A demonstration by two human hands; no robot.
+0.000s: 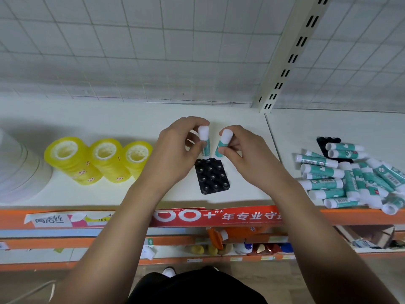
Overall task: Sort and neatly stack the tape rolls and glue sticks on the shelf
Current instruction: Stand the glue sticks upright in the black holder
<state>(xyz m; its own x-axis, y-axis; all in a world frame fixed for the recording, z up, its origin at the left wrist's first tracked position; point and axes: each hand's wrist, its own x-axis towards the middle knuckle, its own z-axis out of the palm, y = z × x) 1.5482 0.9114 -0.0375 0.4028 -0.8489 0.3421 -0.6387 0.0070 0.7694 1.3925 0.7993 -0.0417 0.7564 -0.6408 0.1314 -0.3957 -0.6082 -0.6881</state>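
1. Two bare forearms reach over the shelf's orange front edge (355, 212), with a red banner (219, 216) just below the wrists.
2. Between the hands, slightly nearer, a black tray (213, 178) with round sockets lies flat on the white shelf (109, 194).
3. The left hand (175, 150) pinches a glue stick (205, 141) below its white cap. The teal-and-white stick is nearly upright, its base at the tray's far edge.
4. The right hand (247, 154) pinches a second glue stick (223, 142), which tilts toward the first with its base at the same edge. The hands are close but apart.
5. Well right of the right hand, matching sticks lie in a jumbled pile (350, 176), partly covering another black tray (323, 142).
6. Left of the left hand are three stacks of yellow tape rolls (98, 159), then white tape rolls (17, 165).
7. Beyond the hands rises a white wire grid (153, 51).
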